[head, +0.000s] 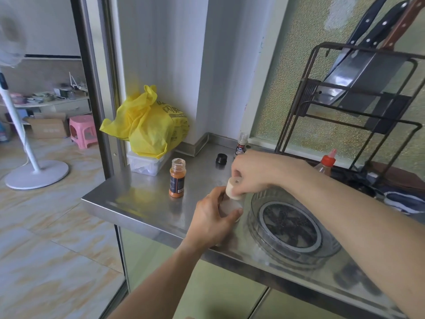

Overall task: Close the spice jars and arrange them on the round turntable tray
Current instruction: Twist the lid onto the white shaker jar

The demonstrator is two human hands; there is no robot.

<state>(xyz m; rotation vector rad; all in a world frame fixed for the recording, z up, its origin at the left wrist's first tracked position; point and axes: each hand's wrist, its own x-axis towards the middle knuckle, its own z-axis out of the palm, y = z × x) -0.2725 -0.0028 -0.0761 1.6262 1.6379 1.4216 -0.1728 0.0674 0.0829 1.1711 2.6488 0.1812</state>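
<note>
Spice jar [230,209], pale and partly hidden, sits on the steel bench [142,203] just left of the round turntable tray [255,229], wrapped by the left hand [212,221] with fingers curled around its body. Right hand [255,172] pinches a cream lid [234,188], tilted at the jar's mouth. Farther left an open orange spice jar [177,178] stands upright. Behind lie a black cap [221,158] and a small labelled shaker [241,143]. A yellow bag [147,123] rests by the wall.
</note>
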